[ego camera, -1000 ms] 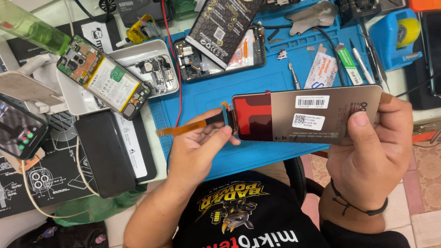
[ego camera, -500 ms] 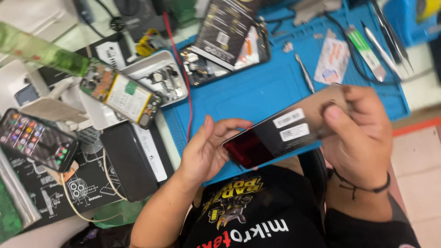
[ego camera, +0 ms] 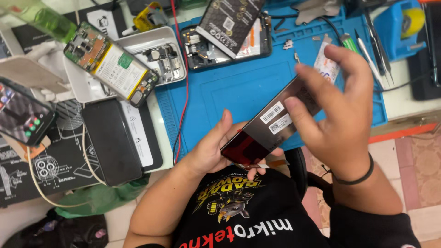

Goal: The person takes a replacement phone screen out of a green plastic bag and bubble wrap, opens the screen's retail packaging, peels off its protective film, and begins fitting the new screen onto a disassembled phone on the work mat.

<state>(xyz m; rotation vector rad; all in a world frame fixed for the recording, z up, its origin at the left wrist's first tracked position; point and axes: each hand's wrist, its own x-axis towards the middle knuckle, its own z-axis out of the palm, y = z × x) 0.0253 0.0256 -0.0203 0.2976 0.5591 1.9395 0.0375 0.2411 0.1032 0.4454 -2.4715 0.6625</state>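
Note:
Both my hands hold a thin phone display panel [ego camera: 271,126] above the near edge of the blue work mat [ego camera: 239,87]. Its metallic back faces up with two white sticker labels, and its near end looks dark red. My left hand [ego camera: 213,149] cups the near lower end from beneath. My right hand [ego camera: 333,103] grips the far upper end, thumb on the back. An orange flex ribbon [ego camera: 268,164] hangs below the near end. The panel is tilted, far end up to the right.
On the mat lies an opened phone body [ego camera: 206,46] with a black battery propped on it. A white tray [ego camera: 170,36] holds a phone chassis with battery [ego camera: 110,64]. A black phone [ego camera: 110,142], a lit phone [ego camera: 20,115], tweezers [ego camera: 379,50] and a red cable [ego camera: 183,92] lie around.
The panel has swung from level to steeply tilted, its right end rising. My left hand has slid under the near end; my right hand now grips the far end from above.

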